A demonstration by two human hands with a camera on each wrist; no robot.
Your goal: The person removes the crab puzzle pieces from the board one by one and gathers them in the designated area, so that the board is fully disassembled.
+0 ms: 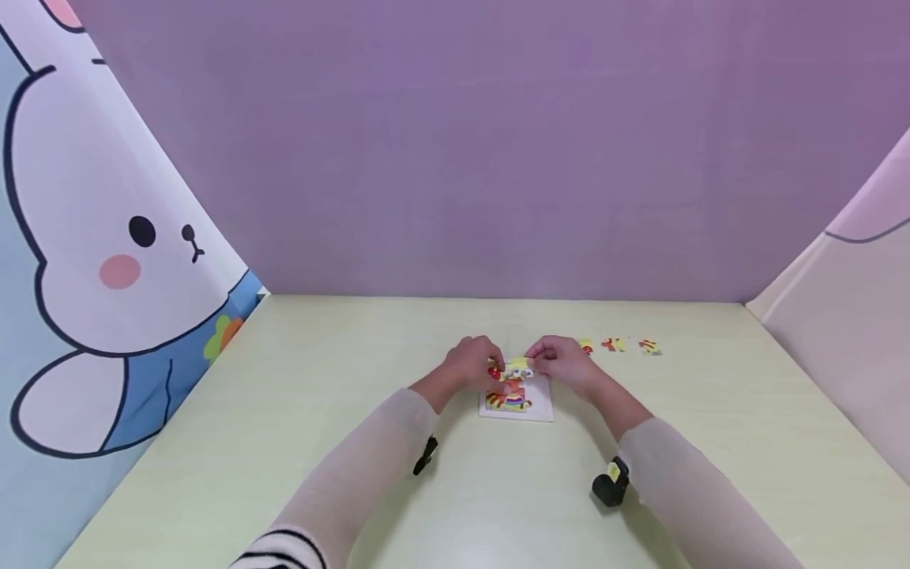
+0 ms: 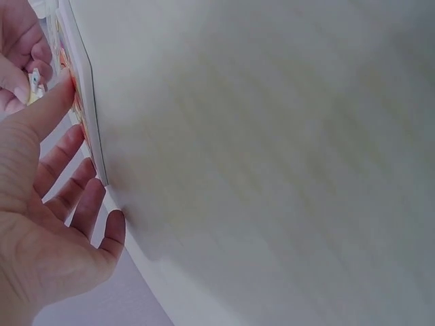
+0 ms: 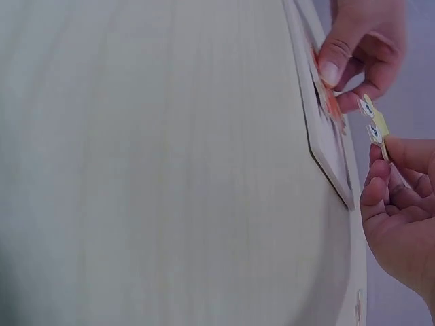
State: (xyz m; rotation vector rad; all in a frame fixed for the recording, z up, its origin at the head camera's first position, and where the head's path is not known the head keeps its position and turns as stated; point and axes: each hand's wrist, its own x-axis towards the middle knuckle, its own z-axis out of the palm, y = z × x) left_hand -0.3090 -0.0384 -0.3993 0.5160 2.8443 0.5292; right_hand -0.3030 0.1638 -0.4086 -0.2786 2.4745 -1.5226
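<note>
A small white puzzle board lies on the table, partly filled with colourful pieces showing an orange-striped picture. My right hand pinches a yellow and white puzzle piece between thumb and fingers. That piece is tilted and raised over the board's far part, with a pair of printed eyes on it. At the board's left side is my left hand. Its thumb and fingertips touch the laid pieces and the board edge, the fingers loosely bent in the left wrist view. Parts of the picture hide behind the left hand.
Several loose puzzle pieces lie in a row to the right of the board, one partly behind the right hand. The pale table meets a purple backdrop. A rabbit-printed cloth hangs at the left.
</note>
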